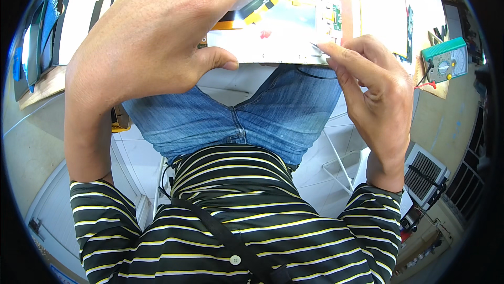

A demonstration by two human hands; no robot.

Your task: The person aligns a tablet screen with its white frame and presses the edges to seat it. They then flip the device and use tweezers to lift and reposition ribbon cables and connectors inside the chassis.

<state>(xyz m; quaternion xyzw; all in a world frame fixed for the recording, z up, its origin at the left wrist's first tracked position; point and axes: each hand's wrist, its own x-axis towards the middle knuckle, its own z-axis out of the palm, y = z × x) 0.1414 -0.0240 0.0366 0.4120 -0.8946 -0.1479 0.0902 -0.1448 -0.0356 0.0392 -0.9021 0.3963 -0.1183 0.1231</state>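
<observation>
A flat white device (247,42), which looks like an opened tablet, lies at the table's near edge. It has a silvery rectangular part (294,13), orange-and-black strips (262,8) and a small green circuit board (337,17) at its right side. My left hand (157,32) arches over its left part, fingers stretched and thumb beside the near edge; some fingertips are cut off by the top of the view. At the near right corner my right hand (370,74) pinches with thumb and forefinger. A small dark tip shows there, but what it belongs to is too small to tell.
An analog multimeter (449,63) with a green edge and red and black leads sits at the right. Pale sheets (378,16) lie right of the device. Dark flat items (39,47) stand at the left edge. My lap in jeans (236,121) is under the table edge.
</observation>
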